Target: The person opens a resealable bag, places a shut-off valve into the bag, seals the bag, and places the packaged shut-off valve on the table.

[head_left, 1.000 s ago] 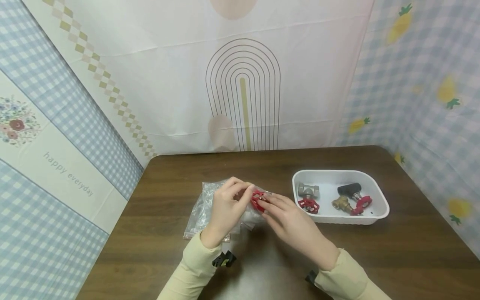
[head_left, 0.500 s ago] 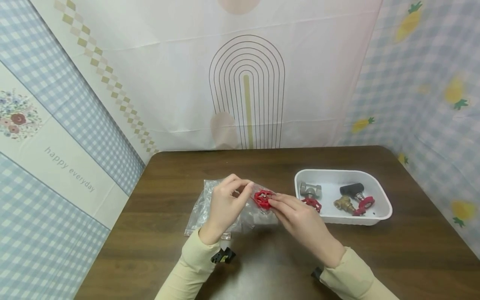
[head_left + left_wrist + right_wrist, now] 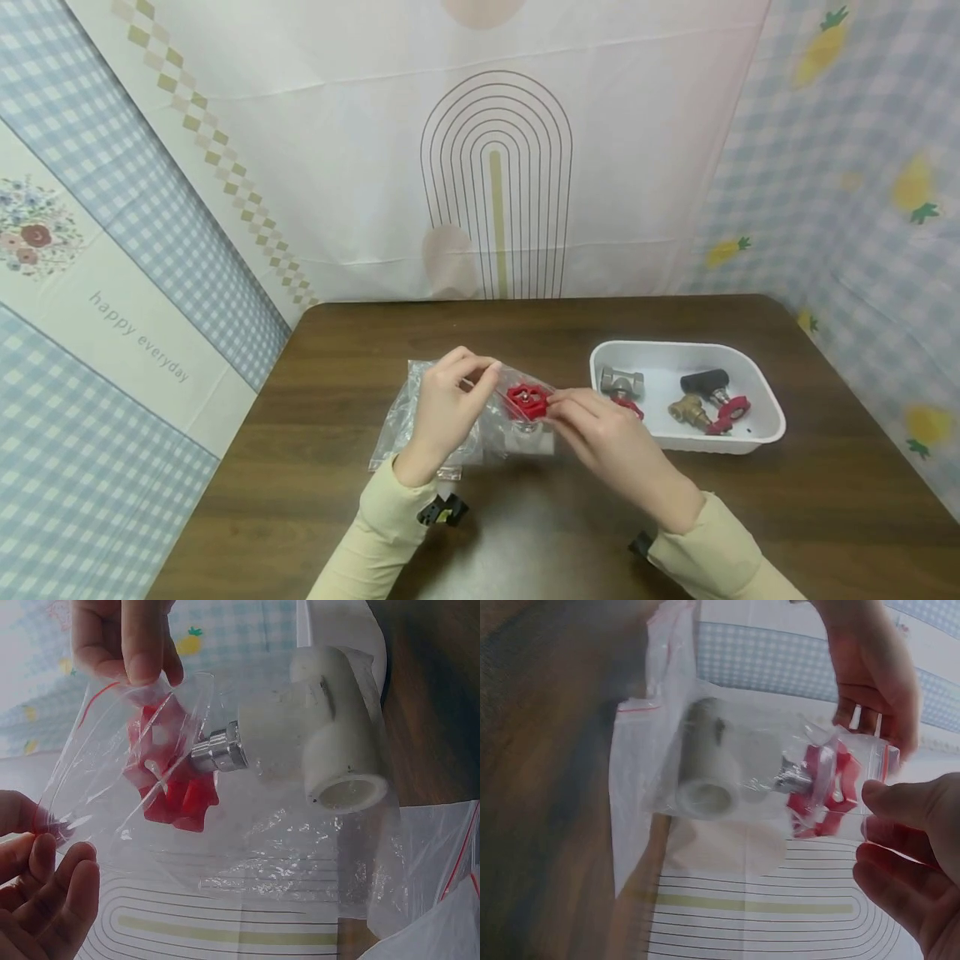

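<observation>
A valve with a red handwheel (image 3: 527, 401) and a pale grey tee-shaped body (image 3: 334, 727) sits inside a clear zip bag (image 3: 247, 859). My left hand (image 3: 448, 412) pinches one upper corner of this bag, by its red zip line. At the opposite upper corner my right hand (image 3: 618, 450) pinches the plastic between thumb and fingers. Between the two hands the bag hangs with the handwheel up and the body below. In the right wrist view the metal stem (image 3: 793, 778) shows through the plastic.
More clear zip bags (image 3: 397, 425) lie on the dark wooden table (image 3: 360, 533), left of and beneath the left hand. To the right stands a white tray (image 3: 772, 425) holding a steel valve (image 3: 622, 382), a brass valve (image 3: 687, 408) and a black-bodied valve (image 3: 705, 381).
My right hand has shifted slightly right, away from the left hand, spreading the bag's top. The handwheel has come into fuller view, and the pale body now shows under it.
</observation>
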{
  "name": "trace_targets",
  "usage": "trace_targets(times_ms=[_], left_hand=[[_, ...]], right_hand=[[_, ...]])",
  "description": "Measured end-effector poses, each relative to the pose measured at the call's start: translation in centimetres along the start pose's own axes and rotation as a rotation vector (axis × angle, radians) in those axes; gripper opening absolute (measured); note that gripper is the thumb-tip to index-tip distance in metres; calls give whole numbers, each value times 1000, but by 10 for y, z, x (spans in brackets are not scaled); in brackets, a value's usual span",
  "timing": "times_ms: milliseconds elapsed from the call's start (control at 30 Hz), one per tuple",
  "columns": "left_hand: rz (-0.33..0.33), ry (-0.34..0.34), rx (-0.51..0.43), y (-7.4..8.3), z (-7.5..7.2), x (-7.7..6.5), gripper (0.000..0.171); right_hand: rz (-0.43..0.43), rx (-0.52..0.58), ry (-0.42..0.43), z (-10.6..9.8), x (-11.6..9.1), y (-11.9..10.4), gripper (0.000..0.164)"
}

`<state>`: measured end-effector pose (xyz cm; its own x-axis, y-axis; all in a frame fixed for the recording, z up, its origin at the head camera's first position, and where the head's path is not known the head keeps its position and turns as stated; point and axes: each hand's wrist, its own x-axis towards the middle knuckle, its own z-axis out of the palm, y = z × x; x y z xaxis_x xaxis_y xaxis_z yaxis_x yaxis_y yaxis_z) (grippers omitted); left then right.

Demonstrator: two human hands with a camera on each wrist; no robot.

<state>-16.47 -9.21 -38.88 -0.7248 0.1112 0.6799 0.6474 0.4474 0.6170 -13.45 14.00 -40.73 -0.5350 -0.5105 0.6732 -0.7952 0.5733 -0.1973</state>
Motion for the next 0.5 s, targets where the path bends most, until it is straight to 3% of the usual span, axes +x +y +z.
trace_targets(times_ms=[367, 500], left_hand=[[-59, 4, -3, -3, -3, 2, 7], [-81, -12, -16, -2, -2, 2, 7]], right_hand=[[0, 169, 27, -30, 14, -1, 33], [58, 186, 34, -35, 16, 0, 10]])
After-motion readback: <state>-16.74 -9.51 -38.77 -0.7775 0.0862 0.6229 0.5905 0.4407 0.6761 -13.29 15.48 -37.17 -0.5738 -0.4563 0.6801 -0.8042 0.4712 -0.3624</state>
